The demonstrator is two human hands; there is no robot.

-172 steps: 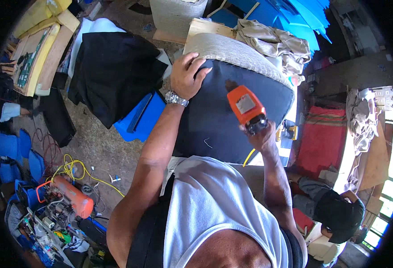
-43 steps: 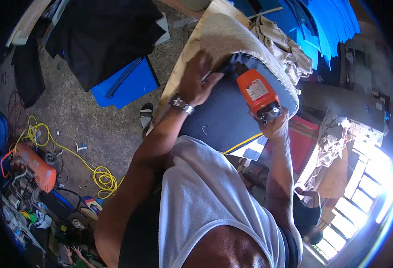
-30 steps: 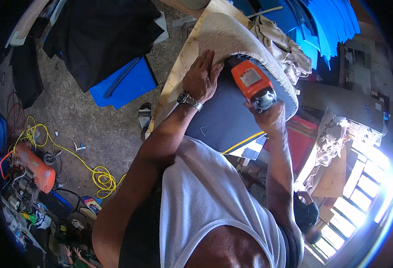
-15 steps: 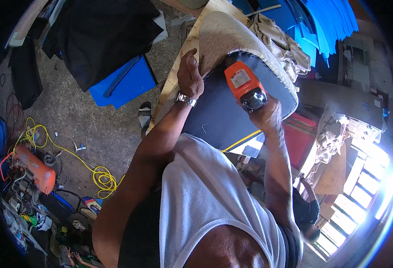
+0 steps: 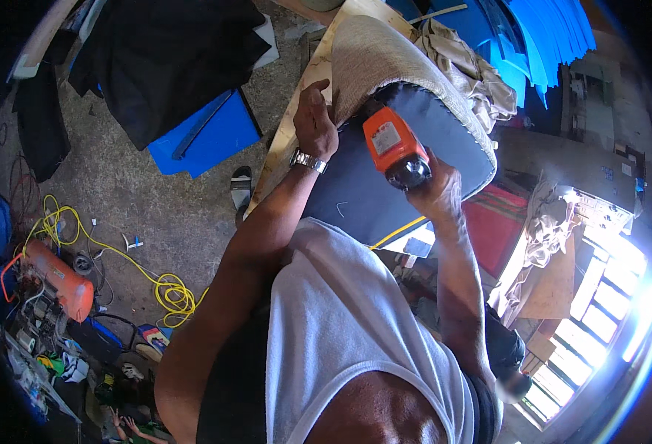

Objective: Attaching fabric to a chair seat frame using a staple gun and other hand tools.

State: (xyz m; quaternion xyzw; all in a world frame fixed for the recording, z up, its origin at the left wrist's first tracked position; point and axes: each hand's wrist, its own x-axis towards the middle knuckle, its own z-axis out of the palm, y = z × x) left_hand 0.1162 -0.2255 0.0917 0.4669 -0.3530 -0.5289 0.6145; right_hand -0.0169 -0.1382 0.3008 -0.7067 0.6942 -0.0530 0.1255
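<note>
A bare, stained floor (image 5: 178, 214) spreads across a cluttered workshop lit by a barred window (image 5: 589, 325), where a person works at a pad (image 5: 378, 207), black-faced with grey-beige fabric along its far side, lying on a wooden board (image 5: 363, 7) whose pale left edge shows beside it. A black cloth (image 5: 170, 66) and a blue panel (image 5: 204, 140) lie on the floor off the board's left edge; blue sheets (image 5: 526, 44) and a crumpled beige cloth (image 5: 463, 66) crowd its far right corner. A co-worker (image 5: 507, 344) in dark clothing is partly visible below the window. At far left sits an orange tank (image 5: 63, 277), its inside hidden, near a coiled yellow hose (image 5: 174, 296). The right hand (image 5: 435, 181) is closed around the grip of an orange tool (image 5: 390, 144), nose toward the fabric's edge. The left hand (image 5: 316, 129), wearing a metal watch (image 5: 309, 160), rests at the pad's left edge; whether it grips fabric cannot be told. A pale label (image 5: 385, 138) marks the tool's casing.
</note>
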